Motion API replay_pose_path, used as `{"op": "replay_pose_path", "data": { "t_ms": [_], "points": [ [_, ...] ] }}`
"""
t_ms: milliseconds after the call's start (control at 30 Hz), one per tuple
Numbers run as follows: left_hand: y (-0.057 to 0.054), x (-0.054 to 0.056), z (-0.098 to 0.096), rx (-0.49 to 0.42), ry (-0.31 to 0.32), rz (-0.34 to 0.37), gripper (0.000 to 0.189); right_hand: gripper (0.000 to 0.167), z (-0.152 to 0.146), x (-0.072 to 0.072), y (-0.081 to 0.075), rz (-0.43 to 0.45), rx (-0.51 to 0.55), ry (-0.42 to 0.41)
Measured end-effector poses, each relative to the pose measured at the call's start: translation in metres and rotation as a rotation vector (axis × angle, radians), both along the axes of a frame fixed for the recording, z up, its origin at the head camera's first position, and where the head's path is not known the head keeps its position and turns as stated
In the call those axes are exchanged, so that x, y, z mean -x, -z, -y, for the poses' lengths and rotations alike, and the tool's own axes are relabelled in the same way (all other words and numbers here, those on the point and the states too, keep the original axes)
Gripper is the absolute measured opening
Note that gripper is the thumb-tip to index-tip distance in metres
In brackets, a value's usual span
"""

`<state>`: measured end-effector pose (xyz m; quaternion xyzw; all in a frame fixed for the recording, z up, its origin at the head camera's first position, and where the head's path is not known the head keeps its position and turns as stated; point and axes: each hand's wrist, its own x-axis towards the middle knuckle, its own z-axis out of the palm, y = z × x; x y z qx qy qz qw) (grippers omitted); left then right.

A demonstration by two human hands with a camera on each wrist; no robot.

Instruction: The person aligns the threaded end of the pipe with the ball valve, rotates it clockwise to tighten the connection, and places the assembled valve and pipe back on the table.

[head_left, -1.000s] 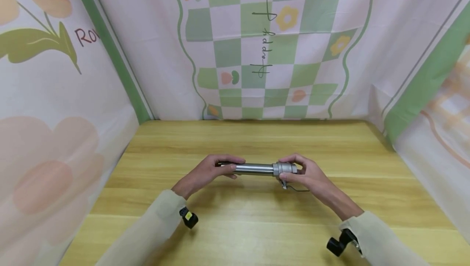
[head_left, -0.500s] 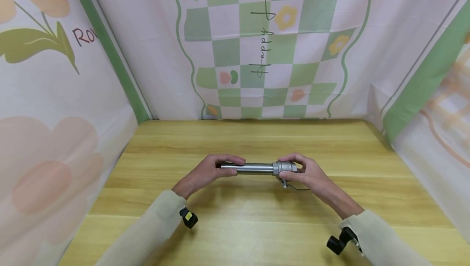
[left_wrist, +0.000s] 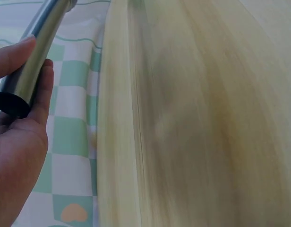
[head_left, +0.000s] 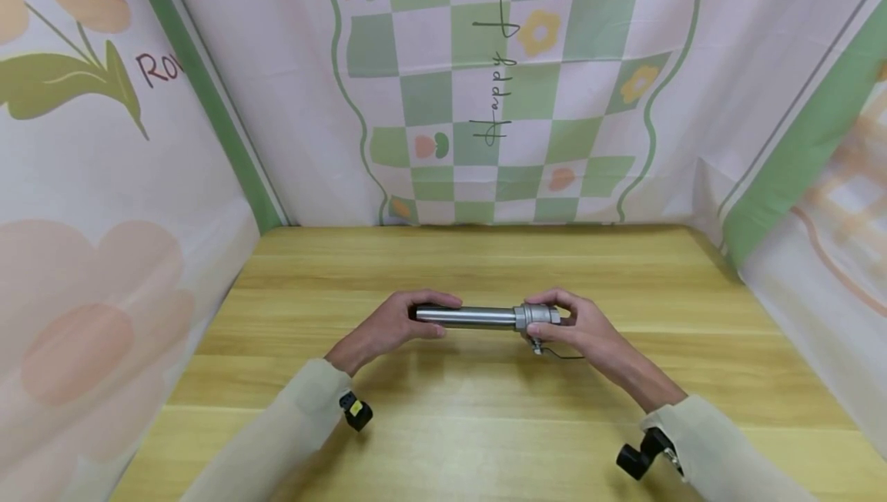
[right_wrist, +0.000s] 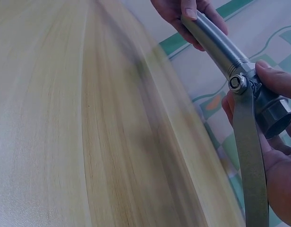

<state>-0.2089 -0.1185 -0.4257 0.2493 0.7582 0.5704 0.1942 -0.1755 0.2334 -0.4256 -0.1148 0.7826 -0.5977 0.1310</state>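
My left hand [head_left: 388,329] grips the free end of a shiny steel pipe [head_left: 478,317], thumb on one side and fingers on the other. In the left wrist view the open pipe end [left_wrist: 13,103] faces the palm. At its other end, the pipe meets a metal ball valve [head_left: 537,316] with a hex end; threads show at the joint in the right wrist view. My right hand [head_left: 585,329] holds the valve body between thumb and fingers. A flat lever handle [right_wrist: 250,156], bolted to the valve, points down past the right palm. Pipe and valve are held level above the table.
A wood-grain table [head_left: 443,425] lies below both hands. Patterned cloth [head_left: 478,102] hangs along its back edge and at both sides. Each sleeve cuff carries a small black camera mount, such as the left camera [head_left: 356,411].
The left fingers have shifted around the pipe, its thumb moving from across the pipe to the near edge, and more of the pipe's end shows. The right hand keeps its hold on the valve.
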Motion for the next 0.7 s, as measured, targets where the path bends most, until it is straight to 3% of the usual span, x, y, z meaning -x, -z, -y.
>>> {"op": "replay_pose_path", "data": {
  "t_ms": [200,500,700],
  "points": [
    [-0.0026,-0.002,-0.0009,-0.004,-0.019,0.039,0.047,0.048,0.0013,0.0011,0.0026,0.004,0.001,0.0],
    [-0.0063,-0.002,0.0004,0.043,-0.01,0.014,0.047,0.047,0.0014,0.001,0.0036,-0.005,0.018,-0.005],
    [-0.005,-0.0012,0.0015,-0.044,0.023,0.124,0.036,0.046,0.0029,-0.0004,0.0028,-0.005,0.019,-0.001]
  ]
}}
